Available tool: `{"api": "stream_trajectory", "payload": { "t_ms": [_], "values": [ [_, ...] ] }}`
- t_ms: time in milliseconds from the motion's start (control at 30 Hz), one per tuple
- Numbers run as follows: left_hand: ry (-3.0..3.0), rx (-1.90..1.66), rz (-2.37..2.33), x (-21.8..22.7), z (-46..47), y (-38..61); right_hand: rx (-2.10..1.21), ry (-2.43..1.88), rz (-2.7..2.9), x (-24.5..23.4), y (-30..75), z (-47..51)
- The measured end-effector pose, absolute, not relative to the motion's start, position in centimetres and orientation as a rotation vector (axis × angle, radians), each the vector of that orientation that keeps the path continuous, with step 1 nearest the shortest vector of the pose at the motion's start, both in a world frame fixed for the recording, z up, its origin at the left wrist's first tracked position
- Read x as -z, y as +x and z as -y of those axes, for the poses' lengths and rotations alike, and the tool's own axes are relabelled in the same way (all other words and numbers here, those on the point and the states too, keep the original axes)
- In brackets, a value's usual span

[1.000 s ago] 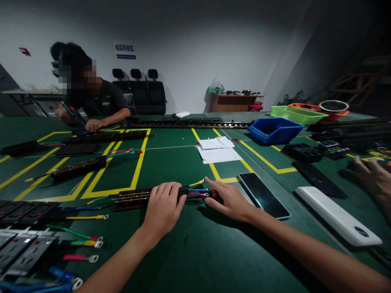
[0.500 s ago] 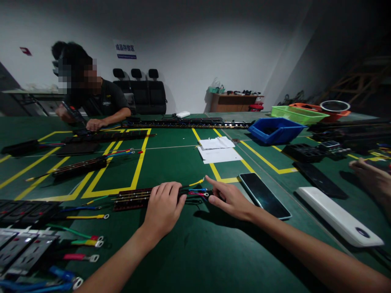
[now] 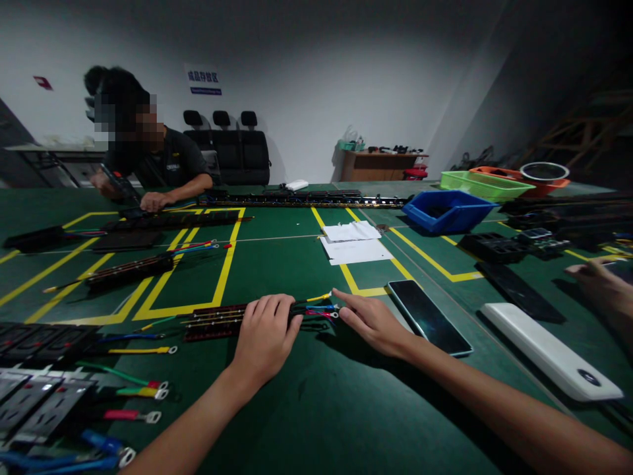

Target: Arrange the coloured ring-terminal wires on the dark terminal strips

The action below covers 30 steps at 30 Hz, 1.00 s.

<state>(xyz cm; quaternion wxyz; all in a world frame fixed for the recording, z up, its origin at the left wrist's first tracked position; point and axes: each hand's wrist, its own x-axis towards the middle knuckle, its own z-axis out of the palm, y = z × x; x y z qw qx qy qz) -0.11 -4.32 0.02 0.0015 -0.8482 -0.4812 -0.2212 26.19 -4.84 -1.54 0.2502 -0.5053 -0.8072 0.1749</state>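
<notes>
Head view took in a green tabletop [image 3: 297, 422], and near its middle lay a dark strip [image 3: 216, 322] with pale rails along its face. The left hand [image 3: 267, 333] was spread over the strip's right part, fingers close together across the top, thumb along the side, holding it down. A green lead [image 3: 157, 323] poked out at the strip's left end; past the hand, at the other, came a yellow lead [image 3: 317, 298], a blue lead [image 3: 319, 307] and a red lead [image 3: 323, 313]. The right hand [image 3: 373, 323] gripped nothing that I could make out: its index finger reached to the tip of the yellow lead, and the thumb stood apart from it, near the other ends. Whether either digit touched a terminal, I couldn't tell.

To me it looked like a step of sorting or checking the lead ends, one hand steadying, the other among the wires. Handling them, I judged, called for a light pinch on one lead just behind its terminal, with the left hand's weight on the strip so it wouldn't slide.

A phone [image 3: 429, 318] lay just beside the right hand, a white power bank [image 3: 548, 349] farther right. Across the table, a co-worker [image 3: 173, 161] leaned over a tool [image 3: 122, 186].
</notes>
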Motion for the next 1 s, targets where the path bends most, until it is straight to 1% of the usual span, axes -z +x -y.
{"api": "stream_trajectory", "payload": {
  "t_ms": [1000],
  "values": [
    [-2.678, 0.67, 1.524, -0.14, 4.41, -0.09, -0.431, -1.391, 2.211, 1.24, 25.91, 4.91]
  ]
}}
